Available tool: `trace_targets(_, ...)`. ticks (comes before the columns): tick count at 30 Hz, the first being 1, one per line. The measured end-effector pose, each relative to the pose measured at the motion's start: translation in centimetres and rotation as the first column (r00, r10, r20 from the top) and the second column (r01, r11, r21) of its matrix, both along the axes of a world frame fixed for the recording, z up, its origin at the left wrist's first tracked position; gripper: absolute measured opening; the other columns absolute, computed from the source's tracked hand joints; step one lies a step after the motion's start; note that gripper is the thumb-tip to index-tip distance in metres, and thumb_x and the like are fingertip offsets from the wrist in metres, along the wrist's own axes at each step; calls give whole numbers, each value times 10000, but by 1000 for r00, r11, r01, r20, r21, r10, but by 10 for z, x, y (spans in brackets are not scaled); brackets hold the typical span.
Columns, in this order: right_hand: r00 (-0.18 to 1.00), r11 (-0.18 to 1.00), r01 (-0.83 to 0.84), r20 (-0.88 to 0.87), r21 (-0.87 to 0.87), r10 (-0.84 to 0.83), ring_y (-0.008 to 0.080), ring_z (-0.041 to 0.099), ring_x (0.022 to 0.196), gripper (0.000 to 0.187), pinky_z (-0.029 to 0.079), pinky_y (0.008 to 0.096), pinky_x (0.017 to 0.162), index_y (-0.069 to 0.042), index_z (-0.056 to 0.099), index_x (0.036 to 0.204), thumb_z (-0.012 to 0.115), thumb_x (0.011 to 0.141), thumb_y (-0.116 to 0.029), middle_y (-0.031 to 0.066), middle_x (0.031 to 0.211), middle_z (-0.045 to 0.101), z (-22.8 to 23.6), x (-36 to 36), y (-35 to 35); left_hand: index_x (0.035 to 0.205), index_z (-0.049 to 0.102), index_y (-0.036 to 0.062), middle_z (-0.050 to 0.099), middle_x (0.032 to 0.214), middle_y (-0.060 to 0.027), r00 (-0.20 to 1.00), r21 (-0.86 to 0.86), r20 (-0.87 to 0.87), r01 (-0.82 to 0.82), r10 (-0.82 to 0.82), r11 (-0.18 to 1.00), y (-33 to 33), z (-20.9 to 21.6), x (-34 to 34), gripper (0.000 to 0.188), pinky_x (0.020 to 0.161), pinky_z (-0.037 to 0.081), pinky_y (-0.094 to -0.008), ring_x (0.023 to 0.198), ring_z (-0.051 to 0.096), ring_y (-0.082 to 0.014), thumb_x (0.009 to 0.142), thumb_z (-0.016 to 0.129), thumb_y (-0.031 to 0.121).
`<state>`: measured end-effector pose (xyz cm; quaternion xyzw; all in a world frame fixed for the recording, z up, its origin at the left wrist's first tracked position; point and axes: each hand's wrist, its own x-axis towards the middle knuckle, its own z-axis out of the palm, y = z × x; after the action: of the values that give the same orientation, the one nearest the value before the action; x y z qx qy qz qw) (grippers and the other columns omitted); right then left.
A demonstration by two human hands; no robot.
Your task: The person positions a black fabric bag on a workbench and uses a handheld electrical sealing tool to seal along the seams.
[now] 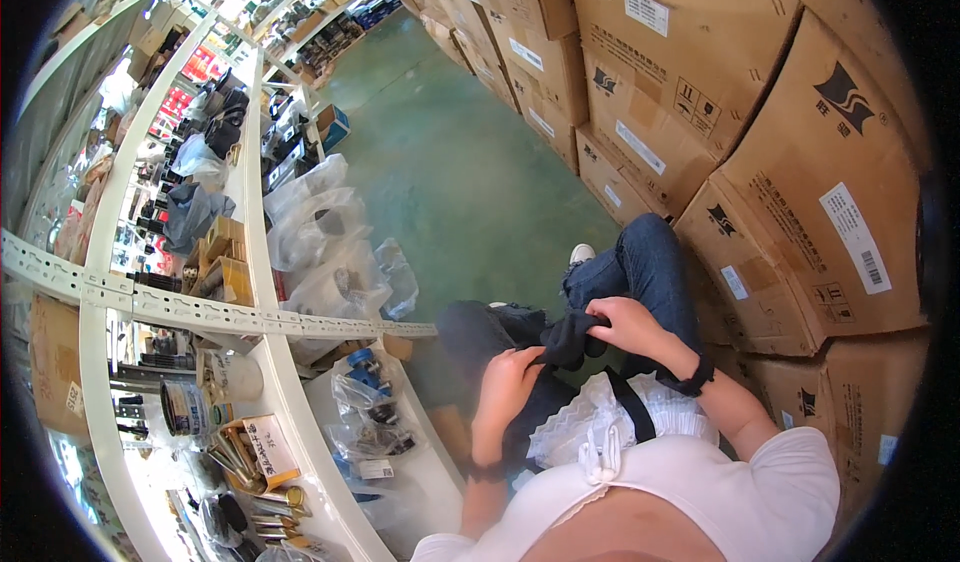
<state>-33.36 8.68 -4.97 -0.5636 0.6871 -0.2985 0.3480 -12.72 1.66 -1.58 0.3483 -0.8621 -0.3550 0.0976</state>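
I am seated, with my knees in dark blue jeans in front of me. My right hand is closed around a bunched piece of black cloth above my lap. My left hand grips the lower end of the same black cloth, fingers curled on it. A black strap runs across my white frilled top. A black band sits on each wrist.
White metal shelving on my left holds plastic bags of parts, small boxes and tins. Stacked brown cardboard boxes rise on my right. A green floor aisle runs ahead between them.
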Motion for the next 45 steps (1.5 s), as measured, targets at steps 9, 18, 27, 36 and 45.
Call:
trace_targets(9, 977, 977, -115, -199, -179, 79, 273, 540, 737, 190, 427, 366, 669, -53, 534, 786, 607, 695, -204, 97, 717, 550, 23, 21, 15, 928, 598, 71, 568, 780, -125, 984, -214, -83, -174, 160, 961, -32, 25, 13, 253, 680, 408, -369, 754, 525, -300, 687, 547, 14)
trace_targets(18, 984, 985, 33, -168, -170, -62, 291, 544, 755, 149, 427, 386, 647, -63, 535, 787, 588, 695, -167, 108, 746, 557, 20, 4, 8, 895, 610, 88, 556, 736, -104, 992, -341, -92, -108, 82, 934, -24, 24, 11, 222, 662, 402, -361, 731, 512, -288, 683, 577, 35)
trace_targets(27, 968, 963, 87, -205, -257, -142, 276, 541, 754, 149, 429, 367, 655, -59, 528, 797, 592, 675, -114, 97, 746, 552, 22, -8, 8, 885, 611, 75, 555, 712, -107, 989, -205, -113, -119, 97, 972, -20, 10, 11, 187, 637, 405, -350, 691, 517, -279, 702, 585, 46)
trace_targets(36, 747, 700, 658, 354, -278, -562, 126, 512, 640, 157, 403, 236, 582, -25, 513, 884, 559, 739, 14, 54, 704, 528, -1, 1, 17, 868, 617, 51, 589, 781, -125, 979, -197, -192, 23, -62, 980, -31, 11, -19, 190, 704, 420, -347, 775, 543, -293, 692, 554, 13)
trace_targets(45, 639, 771, 635, 591, -43, -492, 81, 494, 651, 179, 441, 222, 524, -31, 471, 954, 506, 783, 7, 30, 749, 503, -6, 18, 15, 905, 610, 60, 574, 754, -105, 945, -32, -325, -51, 38, 998, -42, 19, -24, 221, 653, 411, -328, 720, 531, -267, 690, 578, 16)
